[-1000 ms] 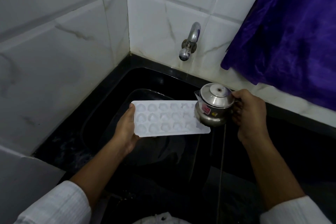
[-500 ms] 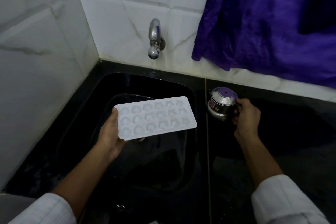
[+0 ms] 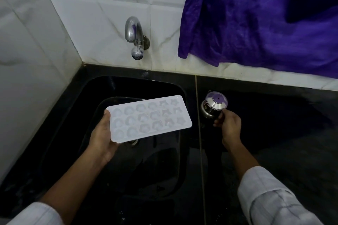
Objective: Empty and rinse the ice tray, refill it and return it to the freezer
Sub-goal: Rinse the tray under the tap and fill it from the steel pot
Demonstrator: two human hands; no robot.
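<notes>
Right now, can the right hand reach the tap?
Probably yes, once it lets go. The right hand has its grip on the handle of the steel pot on the counter; nothing stands between it and the tap, and the ice tray is held lower, to the left.

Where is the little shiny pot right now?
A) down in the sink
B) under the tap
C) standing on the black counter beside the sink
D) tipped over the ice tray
C: the steel pot stands on the counter right of the sink, right hand gripping its handle; the left hand holds the ice tray.
</notes>
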